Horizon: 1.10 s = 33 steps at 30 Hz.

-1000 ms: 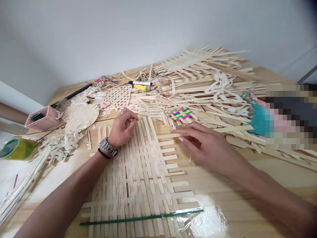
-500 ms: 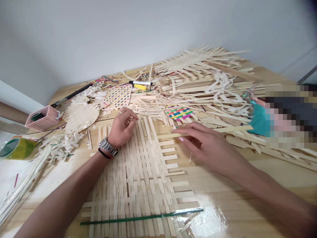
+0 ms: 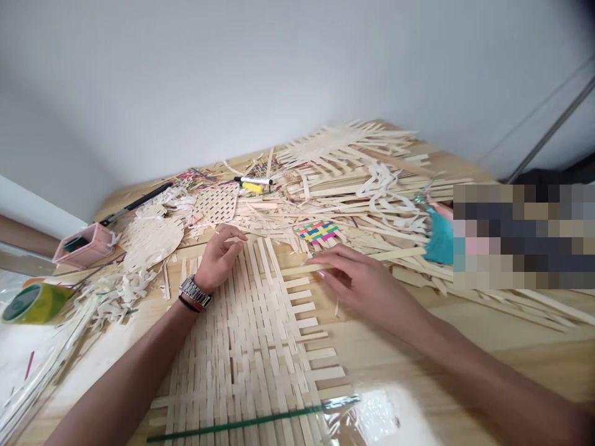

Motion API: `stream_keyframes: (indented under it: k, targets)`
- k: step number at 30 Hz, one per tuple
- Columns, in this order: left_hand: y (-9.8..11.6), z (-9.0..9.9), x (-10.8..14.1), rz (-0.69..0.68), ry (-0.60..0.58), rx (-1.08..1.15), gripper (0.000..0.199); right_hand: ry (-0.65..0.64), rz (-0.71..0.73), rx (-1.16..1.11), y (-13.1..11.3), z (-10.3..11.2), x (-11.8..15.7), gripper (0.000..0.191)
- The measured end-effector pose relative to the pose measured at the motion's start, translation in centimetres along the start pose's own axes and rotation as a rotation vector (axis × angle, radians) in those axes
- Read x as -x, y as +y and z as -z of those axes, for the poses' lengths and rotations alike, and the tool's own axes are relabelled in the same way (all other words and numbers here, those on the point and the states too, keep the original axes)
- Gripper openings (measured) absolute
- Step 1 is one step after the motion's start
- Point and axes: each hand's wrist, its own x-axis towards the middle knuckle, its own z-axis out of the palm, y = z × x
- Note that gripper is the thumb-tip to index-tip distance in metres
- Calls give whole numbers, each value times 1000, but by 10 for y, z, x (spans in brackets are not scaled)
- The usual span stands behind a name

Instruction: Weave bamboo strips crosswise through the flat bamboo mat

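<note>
The worktop (image 3: 432, 415) I'm looking at has bare wood near right, while a pile of loose strips (image 3: 334, 179) crowds beyond. The woven mat (image 3: 251, 347) lies flat before the person, likely light, bendy, best steadied flat. The left hand (image 3: 220, 257) curls over its far end, grip uncertain; the right hand's (image 3: 346, 275) fingers pinch a pale strip (image 3: 297, 270), probably springy, splittable, at the mat's far right corner.
</note>
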Motion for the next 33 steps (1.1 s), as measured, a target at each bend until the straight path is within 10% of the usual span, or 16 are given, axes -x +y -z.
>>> stream_keyframes:
  k: [11,21,33]
  targets:
    - [19,16,7,129,-124,48,32,47,-10,14,19,-4,-7,23]
    - [-6,17,35,207,-29,474,82,47,16,-28,24,-7,-8,24]
    - [-4,18,35,75,-251,267,25,34,124,-61,24,-2,-5,29]
